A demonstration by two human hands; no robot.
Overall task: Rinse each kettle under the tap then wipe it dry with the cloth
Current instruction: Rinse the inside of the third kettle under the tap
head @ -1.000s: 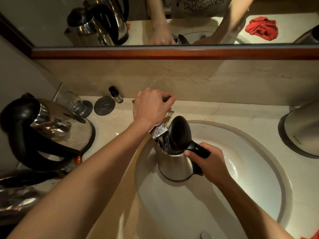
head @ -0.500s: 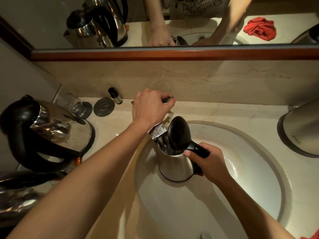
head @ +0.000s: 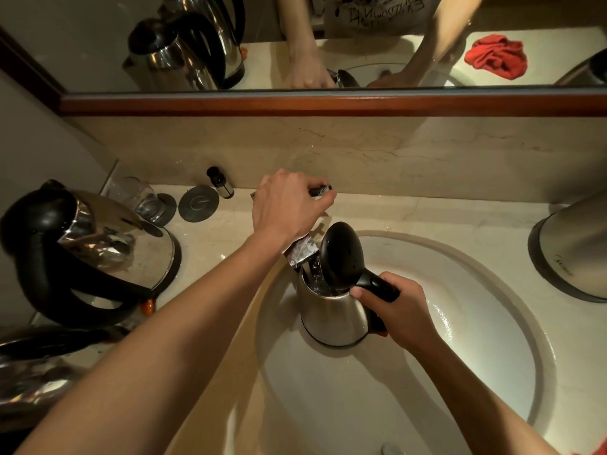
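Small steel kettle [head: 331, 315] upright in white oval basin [head: 486, 339], black lid [head: 341, 254] raised, water visible inside. Spout toward 11 o'clock under tap [head: 300, 252], handle toward 4 o'clock. Right hand [head: 399, 315] grips handle; left hand [head: 287, 208] curled round tap lever. Beige marble counter [head: 427, 215], mirror [head: 328, 41] at 12 o'clock.

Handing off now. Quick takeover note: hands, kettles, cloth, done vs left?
Left hand grips the tap handle.
Right hand holds the small kettle by its handle in the sink, lid up, water inside.
Large kettle stands left on the counter, another kettle right.
Red cloth shows only in the mirror.
Left: finish the rinse, wipe dry, other kettles.
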